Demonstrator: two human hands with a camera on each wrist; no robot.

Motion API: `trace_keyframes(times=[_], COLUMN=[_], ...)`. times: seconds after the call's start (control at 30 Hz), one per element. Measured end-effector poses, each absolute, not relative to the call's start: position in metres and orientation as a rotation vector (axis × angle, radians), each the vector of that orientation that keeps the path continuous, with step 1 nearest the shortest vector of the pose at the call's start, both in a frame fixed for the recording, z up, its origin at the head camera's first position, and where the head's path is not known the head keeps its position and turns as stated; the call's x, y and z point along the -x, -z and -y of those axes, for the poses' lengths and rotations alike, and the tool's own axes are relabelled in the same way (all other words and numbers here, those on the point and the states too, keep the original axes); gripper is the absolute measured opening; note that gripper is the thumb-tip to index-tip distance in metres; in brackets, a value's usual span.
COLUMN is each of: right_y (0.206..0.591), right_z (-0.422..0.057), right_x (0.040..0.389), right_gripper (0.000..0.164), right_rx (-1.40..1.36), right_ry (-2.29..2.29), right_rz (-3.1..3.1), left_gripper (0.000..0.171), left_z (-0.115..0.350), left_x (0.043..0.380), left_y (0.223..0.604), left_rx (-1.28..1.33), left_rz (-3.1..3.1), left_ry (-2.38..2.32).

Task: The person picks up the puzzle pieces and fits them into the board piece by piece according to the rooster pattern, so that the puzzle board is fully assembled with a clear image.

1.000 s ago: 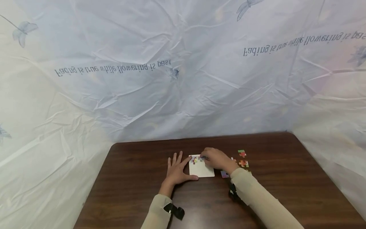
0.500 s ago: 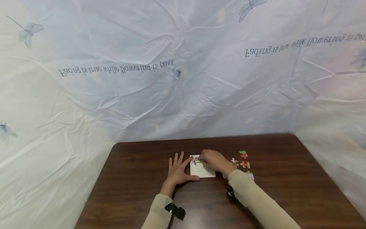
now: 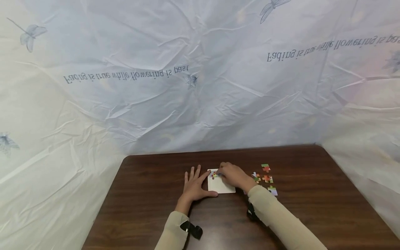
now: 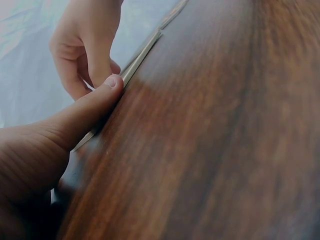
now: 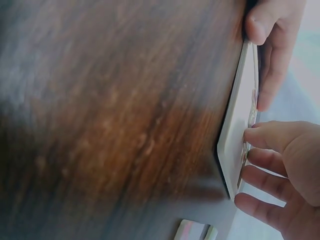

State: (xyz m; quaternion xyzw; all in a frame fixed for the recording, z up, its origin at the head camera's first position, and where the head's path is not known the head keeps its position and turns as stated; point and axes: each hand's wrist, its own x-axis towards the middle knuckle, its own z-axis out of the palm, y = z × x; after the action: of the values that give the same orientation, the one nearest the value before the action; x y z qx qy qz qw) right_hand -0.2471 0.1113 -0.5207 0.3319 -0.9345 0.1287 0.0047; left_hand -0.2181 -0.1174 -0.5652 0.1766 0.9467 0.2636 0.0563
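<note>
A small white puzzle board point(image 3: 222, 186) lies on the table, with colourful jigsaw pieces point(image 3: 214, 175) along its far left part. My left hand point(image 3: 193, 188) is spread at the board's left side, its index finger touching the far left corner and its thumb the near edge. In the left wrist view that thumb point(image 4: 95, 102) lies against the board's edge. My right hand point(image 3: 232, 174) reaches over the far right part and pinches a bluish puzzle piece point(image 3: 219, 174) against the board. Its fingertips point(image 5: 252, 135) touch the pieces there; most of the pinched piece is hidden.
Several loose puzzle pieces lie right of the board, among them a green-and-red one point(image 3: 266, 168), an orange one point(image 3: 267, 178) and a pale one point(image 3: 272, 190). My right forearm partly covers another. A white printed sheet point(image 3: 200, 104) hangs behind the dark wooden table point(image 3: 150, 194).
My right hand has shifted slightly left across the board with the bluish puzzle piece, closer to the other pieces, and then stayed there. My left hand keeps its place on the board.
</note>
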Motion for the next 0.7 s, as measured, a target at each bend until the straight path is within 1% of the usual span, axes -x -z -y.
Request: trace_keyframes(times=[0.4,0.57,0.7], right_y=[0.517,0.508,0.503], right_z=[-0.122,-0.144,-0.172], right_x=[0.245,0.245,0.248], right_gripper=[0.03,0.033,0.032], right_rx=[-0.967,-0.91,-0.841], right_ry=[-0.697,-0.772,-0.729], right_rz=[2.952,2.926,2.94], left_gripper=[0.105,0.106,0.107], left_z=[0.118,0.117,0.116], left_x=[0.219,0.219,0.22], left_y=[0.565,0.566,0.567], left_rx=[-0.533,-0.532,-0.537], left_rz=[-2.88,-2.884,-2.889], left_ry=[-0.79,-0.792,-0.789])
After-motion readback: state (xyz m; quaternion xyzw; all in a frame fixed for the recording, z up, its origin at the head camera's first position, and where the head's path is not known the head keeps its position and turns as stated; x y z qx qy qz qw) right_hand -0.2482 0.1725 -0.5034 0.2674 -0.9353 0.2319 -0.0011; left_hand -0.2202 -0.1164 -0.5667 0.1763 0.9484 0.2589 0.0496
